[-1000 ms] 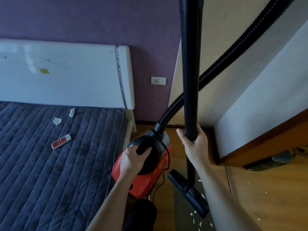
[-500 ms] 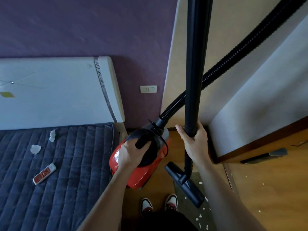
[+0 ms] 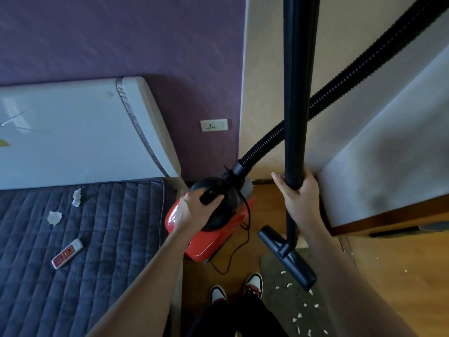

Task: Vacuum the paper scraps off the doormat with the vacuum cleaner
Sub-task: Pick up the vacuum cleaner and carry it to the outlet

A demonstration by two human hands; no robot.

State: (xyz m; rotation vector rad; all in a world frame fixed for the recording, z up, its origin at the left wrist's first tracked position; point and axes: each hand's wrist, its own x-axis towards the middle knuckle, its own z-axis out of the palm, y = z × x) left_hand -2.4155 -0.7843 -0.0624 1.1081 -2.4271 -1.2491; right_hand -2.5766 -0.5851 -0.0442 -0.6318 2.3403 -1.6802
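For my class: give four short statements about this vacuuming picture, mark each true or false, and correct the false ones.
1. The left hand grips the handle on top of the red vacuum cleaner. True.
2. The right hand holds the ribbed hose. False: it grips the smooth black tube; the hose runs behind it, untouched.
3. Paper scraps lie on the doormat. True.
4. The remote lies on the wooden floor. False: it lies on the bed.
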